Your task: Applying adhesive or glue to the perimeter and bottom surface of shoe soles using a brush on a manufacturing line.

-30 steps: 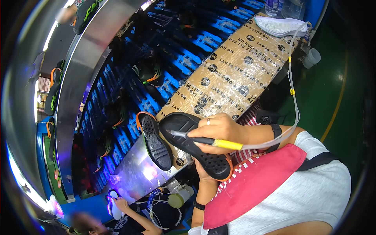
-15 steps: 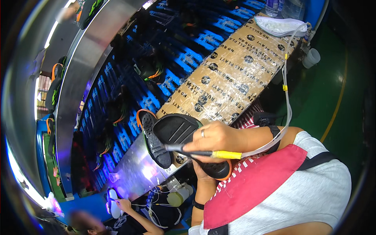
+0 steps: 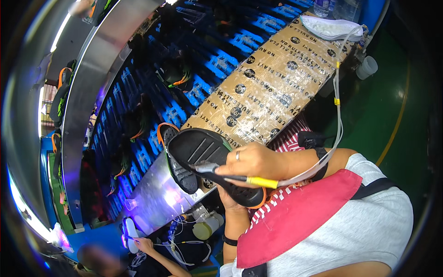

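Observation:
My left hand (image 3: 226, 199) grips a black clog (image 3: 196, 145) from below, near its orange-edged end; most of its fingers are hidden behind the shoe. The grooved underside of the clog is turned up. In my right hand (image 3: 254, 161), a ring on one finger, is a brush (image 3: 205, 168) with a dark handle, yellow tape and a clear tube trailing from its end. Its bristles lie against the clog's sole near the edge. Behind it, a second black clog (image 3: 184, 177) with an orange strap rests on the bench, partly covered.
Plastic-wrapped cardboard (image 3: 258, 97) covers the bench beside a conveyor with blue slats (image 3: 221, 64) carrying dark shoes. A white tray (image 3: 330, 28) and bottles (image 3: 321, 8) stand at the far end. At lower left a co-worker's hand (image 3: 145, 244) works at a pale sole (image 3: 131, 228).
The held clog has shifted slightly left and up, covering more of the second clog. The brush bristles have turned and now show plainly against the sole.

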